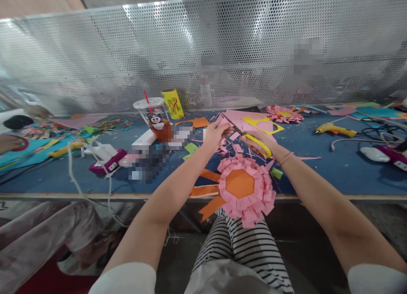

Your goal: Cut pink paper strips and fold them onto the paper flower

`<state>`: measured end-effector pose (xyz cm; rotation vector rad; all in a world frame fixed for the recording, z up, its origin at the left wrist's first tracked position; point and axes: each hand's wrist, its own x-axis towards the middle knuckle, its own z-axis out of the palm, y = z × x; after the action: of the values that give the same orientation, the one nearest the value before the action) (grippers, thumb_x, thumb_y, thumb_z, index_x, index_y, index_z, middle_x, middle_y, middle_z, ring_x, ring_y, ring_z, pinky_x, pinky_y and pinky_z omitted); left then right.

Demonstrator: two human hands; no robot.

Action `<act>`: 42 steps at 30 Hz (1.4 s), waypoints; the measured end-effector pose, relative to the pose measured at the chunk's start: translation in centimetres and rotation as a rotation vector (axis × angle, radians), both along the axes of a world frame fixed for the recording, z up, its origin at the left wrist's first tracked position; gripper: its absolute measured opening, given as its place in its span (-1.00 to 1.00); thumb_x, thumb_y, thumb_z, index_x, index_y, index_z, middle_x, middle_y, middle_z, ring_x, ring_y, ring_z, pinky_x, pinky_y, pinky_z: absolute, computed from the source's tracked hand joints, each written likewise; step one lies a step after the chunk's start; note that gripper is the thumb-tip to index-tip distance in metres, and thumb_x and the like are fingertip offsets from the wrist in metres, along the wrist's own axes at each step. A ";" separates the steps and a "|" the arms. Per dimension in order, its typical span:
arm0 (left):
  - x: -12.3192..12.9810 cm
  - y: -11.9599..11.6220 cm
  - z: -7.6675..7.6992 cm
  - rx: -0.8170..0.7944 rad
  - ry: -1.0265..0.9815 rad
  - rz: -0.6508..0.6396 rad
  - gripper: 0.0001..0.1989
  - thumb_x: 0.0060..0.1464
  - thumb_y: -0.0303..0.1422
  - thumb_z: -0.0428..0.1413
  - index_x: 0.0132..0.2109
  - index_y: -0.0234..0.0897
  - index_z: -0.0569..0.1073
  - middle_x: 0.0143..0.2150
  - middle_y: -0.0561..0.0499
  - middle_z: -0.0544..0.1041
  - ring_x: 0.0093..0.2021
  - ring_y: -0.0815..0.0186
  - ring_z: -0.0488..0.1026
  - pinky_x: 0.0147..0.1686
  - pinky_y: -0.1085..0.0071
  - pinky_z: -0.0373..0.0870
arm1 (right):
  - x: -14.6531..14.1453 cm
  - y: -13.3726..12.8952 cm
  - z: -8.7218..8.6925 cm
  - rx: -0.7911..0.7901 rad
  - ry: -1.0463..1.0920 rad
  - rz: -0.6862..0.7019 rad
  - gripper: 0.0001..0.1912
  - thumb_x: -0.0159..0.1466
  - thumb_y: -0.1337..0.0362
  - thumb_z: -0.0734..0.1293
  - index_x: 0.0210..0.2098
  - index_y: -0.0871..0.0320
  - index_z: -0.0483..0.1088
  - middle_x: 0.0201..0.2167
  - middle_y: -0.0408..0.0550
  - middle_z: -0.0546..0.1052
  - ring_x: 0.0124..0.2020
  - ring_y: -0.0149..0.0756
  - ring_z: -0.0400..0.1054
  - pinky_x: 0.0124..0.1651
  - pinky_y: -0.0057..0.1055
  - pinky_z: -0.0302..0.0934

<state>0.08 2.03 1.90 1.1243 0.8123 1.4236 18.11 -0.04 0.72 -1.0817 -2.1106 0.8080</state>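
Observation:
My right hand (pixel 256 142) is closed around the yellow handles of a pair of scissors (pixel 259 145), whose dark blades point up and left toward my other hand. My left hand (pixel 218 133) has its fingers pinched on a small piece of pink paper (pixel 224 121) beside the blade tips. Nearer to me, at the table edge, lies a pink paper rosette (pixel 240 184) with an orange centre and orange ribbon tails on its left. Pink paper scraps (pixel 238 148) lie under and between my hands. Behind them is a yellow sheet (pixel 263 124) with a hole cut in it.
A cup (pixel 157 120) with a red straw and a yellow box (pixel 173 104) stand back left. Glue guns (pixel 336 129) and purple power strips (pixel 108 162) with cables lie on both sides. A second rosette (pixel 284 114) sits behind. A perforated metal screen (pixel 143 52) rises beyond; another person's hand (pixel 9 143) is far left.

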 end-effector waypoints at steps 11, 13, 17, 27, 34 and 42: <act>0.0 -0.4 0.0 0.027 0.029 -0.020 -0.93 -0.11 -0.43 0.05 -0.48 -0.34 0.30 -0.55 0.00 0.51 -0.58 0.43 0.43 -0.46 0.50 0.35 | 0.1 0.0 -0.3 -0.226 0.141 0.067 -0.53 0.10 -0.15 0.18 -0.29 0.14 0.26 -0.70 -0.31 0.16 -0.76 -0.56 -0.01 -0.74 -0.56 -0.11; 0.1 -0.4 0.0 0.034 0.073 -0.009 -0.91 -0.11 -0.42 0.07 -0.48 -0.34 0.31 -0.55 0.01 0.50 -0.58 0.44 0.42 -0.46 0.50 0.35 | 0.2 0.0 -0.3 -0.188 0.122 0.047 -0.53 0.09 -0.15 0.20 -0.30 0.15 0.27 -0.69 -0.30 0.17 -0.75 -0.56 0.01 -0.72 -0.56 -0.10; 0.2 -0.6 0.1 0.049 0.165 0.018 -0.90 -0.10 -0.40 0.08 -0.47 -0.36 0.32 -0.58 0.01 0.48 -0.61 0.44 0.41 -0.52 0.51 0.32 | 0.2 -0.1 -0.2 -0.092 0.096 0.012 -0.52 0.06 -0.15 0.22 -0.34 0.16 0.28 -0.66 -0.28 0.19 -0.70 -0.57 0.01 -0.66 -0.56 -0.09; 0.1 -0.7 0.3 0.027 0.183 0.000 -0.87 -0.07 -0.37 0.09 -0.45 -0.36 0.33 -0.58 0.03 0.48 -0.61 0.45 0.41 -0.51 0.52 0.33 | -0.1 -0.1 0.7 0.104 -0.054 -0.018 -0.56 0.12 -0.13 0.14 -0.49 0.16 0.16 -0.64 -0.24 0.18 -0.62 -0.51 0.02 -0.56 -0.52 -0.05; 0.0 -0.6 0.1 0.023 0.098 -0.039 -0.85 -0.09 -0.35 0.11 -0.46 -0.35 0.32 -0.57 0.03 0.48 -0.61 0.45 0.40 -0.53 0.53 0.30 | -0.6 -0.2 1.6 0.116 -0.087 -0.082 -0.54 0.05 -0.14 0.19 -0.55 0.17 0.19 -0.66 -0.23 0.15 -0.59 -0.48 0.06 -0.54 -0.51 -0.05; 0.1 -0.8 0.2 0.013 0.126 -0.028 -0.82 -0.09 -0.32 0.12 -0.48 -0.35 0.31 -0.58 0.02 0.48 -0.60 0.46 0.40 -0.50 0.52 0.30 | -0.1 0.0 0.3 -0.076 0.098 0.005 -0.55 0.06 -0.15 0.22 -0.42 0.15 0.20 -0.67 -0.28 0.15 -0.70 -0.56 -0.01 -0.67 -0.55 -0.09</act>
<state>0.16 1.22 2.13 1.2407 0.8738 1.3468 17.97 -0.06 1.04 -1.0548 -2.0156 0.9312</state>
